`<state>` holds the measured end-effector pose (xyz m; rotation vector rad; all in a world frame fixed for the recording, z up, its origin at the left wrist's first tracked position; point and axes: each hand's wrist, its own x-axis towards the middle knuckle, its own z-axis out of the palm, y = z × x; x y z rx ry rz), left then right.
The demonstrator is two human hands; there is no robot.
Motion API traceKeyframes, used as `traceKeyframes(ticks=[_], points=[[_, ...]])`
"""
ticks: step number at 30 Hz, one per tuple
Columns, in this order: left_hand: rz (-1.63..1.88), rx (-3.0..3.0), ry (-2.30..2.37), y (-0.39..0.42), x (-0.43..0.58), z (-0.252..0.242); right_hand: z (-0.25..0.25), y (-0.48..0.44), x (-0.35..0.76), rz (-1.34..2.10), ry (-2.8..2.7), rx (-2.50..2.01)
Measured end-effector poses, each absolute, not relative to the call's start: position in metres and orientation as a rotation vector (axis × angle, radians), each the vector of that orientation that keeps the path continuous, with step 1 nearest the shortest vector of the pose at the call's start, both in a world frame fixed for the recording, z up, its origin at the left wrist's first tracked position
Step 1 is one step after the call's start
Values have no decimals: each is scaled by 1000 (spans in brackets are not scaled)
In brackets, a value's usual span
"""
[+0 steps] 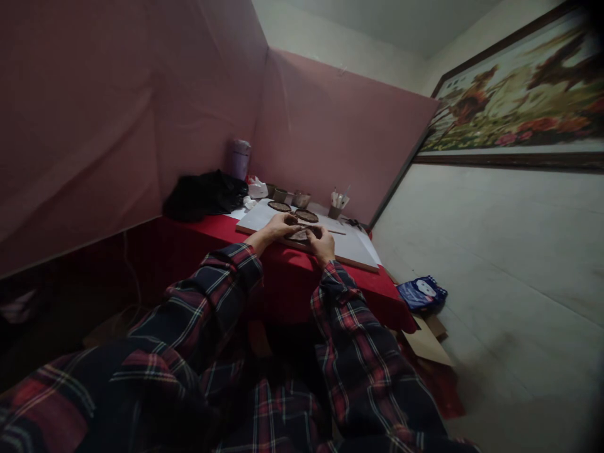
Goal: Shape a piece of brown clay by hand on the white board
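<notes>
My left hand [280,226] and my right hand [321,243] are close together above the near side of a pale board [352,248]. Fingers and thumbs are pinched on what looks like a thin dark brown strip [306,226] running between them; its ends are hidden by the fingers. Just beneath lies a dark round piece [297,236], partly covered by the hands. Beyond them on the board rest two brown discs with a textured surface, one to the left [279,206] and one nearer the middle [306,216].
A red-covered table [212,229] carries the board. Behind are small pots [279,195], a cup of tools [335,211], crumpled white tissue [257,187], a black bag [205,195] and a purple bottle [240,159]. Pink cloth hangs around; a blue packet [422,293] sits at right.
</notes>
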<state>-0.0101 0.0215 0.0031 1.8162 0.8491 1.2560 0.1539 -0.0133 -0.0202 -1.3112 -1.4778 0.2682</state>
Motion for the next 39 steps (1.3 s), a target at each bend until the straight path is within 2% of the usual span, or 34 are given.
traceKeyframes(ticks=[39], points=[[1169, 2132, 1001, 20, -12, -1, -20, -16, 155, 229, -1529, -1376]])
